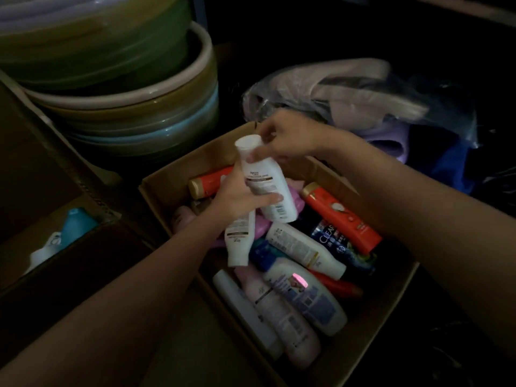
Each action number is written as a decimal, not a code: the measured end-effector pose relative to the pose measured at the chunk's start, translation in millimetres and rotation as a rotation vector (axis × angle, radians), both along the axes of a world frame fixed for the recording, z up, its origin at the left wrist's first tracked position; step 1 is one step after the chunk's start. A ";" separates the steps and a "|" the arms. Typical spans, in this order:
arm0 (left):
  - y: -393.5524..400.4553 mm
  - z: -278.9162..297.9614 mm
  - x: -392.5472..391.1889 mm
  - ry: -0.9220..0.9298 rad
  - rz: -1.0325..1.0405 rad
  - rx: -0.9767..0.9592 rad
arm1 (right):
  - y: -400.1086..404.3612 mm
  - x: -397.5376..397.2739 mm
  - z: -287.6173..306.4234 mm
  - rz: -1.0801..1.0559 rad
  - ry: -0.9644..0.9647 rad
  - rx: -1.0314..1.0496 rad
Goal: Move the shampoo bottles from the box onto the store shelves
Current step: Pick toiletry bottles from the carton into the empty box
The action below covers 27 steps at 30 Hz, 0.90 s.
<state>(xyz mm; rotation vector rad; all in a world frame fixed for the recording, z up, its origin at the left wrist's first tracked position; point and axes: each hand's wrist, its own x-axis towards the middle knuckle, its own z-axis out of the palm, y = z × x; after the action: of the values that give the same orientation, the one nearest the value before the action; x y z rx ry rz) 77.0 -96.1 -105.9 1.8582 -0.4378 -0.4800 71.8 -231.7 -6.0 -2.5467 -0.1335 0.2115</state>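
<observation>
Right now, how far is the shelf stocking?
Early. No shelf is in view, so nothing shows as stocked. The left hand grips two white bottles; the right hand pinches the upper one's cap. Many bottles still lie in the box.

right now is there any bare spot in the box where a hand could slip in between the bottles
Hardly. The cardboard box is packed: white, pink, red and dark Clear bottles overlap wall to wall. The only dark gap lies by the left wall, under the white bottle in the left hand. The right hand holds another white bottle above the pile.
</observation>
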 end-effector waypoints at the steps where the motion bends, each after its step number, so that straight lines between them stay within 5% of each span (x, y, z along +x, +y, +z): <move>1: -1.9 3.4 -3.3 0.066 0.036 -0.067 | 0.8 -0.9 3.0 -0.012 0.005 0.078; 6: -3.7 2.0 -12.1 0.309 0.176 -0.246 | -12.0 -13.5 -21.7 -0.217 0.125 0.631; 11: -12.9 3.2 -9.7 0.327 0.189 -0.200 | -12.0 -0.8 -58.6 -0.538 0.038 0.682; 13: -10.1 -2.0 -2.8 0.242 0.181 -0.092 | -36.5 -4.8 -80.0 -0.610 0.029 0.267; 16: -5.2 -10.9 5.6 0.187 0.210 0.002 | -54.3 -32.4 -114.1 -0.419 0.394 -0.399; 19: -5.8 -12.9 6.6 0.151 0.191 0.037 | -42.9 -48.4 -135.9 -0.475 0.491 -0.419; 27: -13.6 28.7 1.5 -0.189 0.024 0.172 | -25.9 -41.4 -97.4 -0.426 0.197 -0.552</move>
<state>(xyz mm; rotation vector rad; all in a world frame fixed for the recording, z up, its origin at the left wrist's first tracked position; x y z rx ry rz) 78.5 -109.7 -77.3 2.0825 -0.5133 -0.3354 30.3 -257.6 -103.4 -2.9911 0.6185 0.3682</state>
